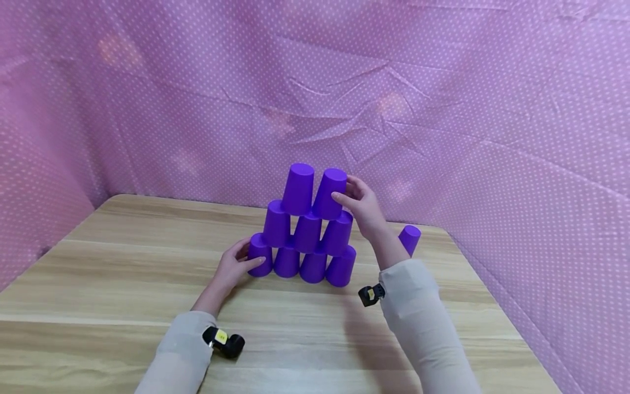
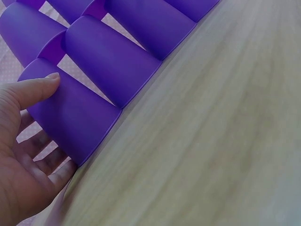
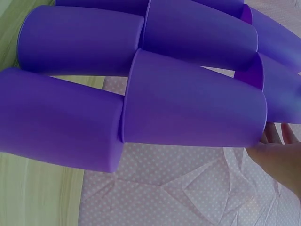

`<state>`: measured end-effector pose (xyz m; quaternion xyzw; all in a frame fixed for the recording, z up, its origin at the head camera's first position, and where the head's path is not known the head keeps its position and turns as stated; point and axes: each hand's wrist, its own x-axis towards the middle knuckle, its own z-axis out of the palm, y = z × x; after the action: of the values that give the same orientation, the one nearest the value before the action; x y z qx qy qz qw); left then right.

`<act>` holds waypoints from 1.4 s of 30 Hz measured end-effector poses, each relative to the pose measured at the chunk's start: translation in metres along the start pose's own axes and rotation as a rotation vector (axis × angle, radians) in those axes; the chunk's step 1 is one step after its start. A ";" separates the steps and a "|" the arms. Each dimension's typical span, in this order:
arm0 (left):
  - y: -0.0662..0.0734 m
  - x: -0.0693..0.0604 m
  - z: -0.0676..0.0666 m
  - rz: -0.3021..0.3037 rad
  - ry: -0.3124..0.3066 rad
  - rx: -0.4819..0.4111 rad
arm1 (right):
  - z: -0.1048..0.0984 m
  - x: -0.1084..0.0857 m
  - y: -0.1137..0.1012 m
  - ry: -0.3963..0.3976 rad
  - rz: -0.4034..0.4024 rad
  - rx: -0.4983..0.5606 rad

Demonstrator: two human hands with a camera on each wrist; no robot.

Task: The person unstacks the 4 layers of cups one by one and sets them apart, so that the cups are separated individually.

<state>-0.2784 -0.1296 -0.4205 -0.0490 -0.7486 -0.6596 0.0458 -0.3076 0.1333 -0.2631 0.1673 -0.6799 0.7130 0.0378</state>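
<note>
Purple cups stand upside down in a stepped stack, with several in the bottom row, three in the middle row and two on top. My left hand (image 1: 231, 269) holds the bottom row's leftmost cup (image 2: 70, 110), thumb on its near side and fingers round the far side. Up at the top row, my right hand (image 1: 365, 208) grips the right-hand cup (image 1: 328, 196), which sits over the middle row. Left of it is the other top cup (image 1: 298, 190). Under the held top cup, the right wrist view shows a middle-row cup (image 3: 193, 101).
One more purple cup (image 1: 410, 238) stands on the wooden table (image 1: 123, 262) behind my right forearm, partly hidden. A pink dotted cloth (image 1: 197, 109) hangs behind the table and along both sides. Small black cameras are strapped at both wrists.
</note>
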 end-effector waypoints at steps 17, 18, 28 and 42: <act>-0.002 0.000 -0.001 -0.003 -0.002 -0.001 | 0.008 0.000 0.001 0.037 0.034 -0.046; -0.002 0.000 -0.001 -0.003 -0.001 0.000 | 0.009 0.000 0.001 0.038 0.035 -0.047; 0.000 0.000 -0.001 -0.012 -0.004 0.005 | 0.008 -0.001 0.000 0.050 0.005 -0.054; -0.002 -0.002 0.002 0.001 0.003 0.000 | -0.005 -0.016 -0.015 0.069 -0.100 -0.055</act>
<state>-0.2762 -0.1282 -0.4227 -0.0483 -0.7484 -0.6598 0.0471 -0.2891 0.1422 -0.2534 0.1755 -0.6883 0.6966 0.1013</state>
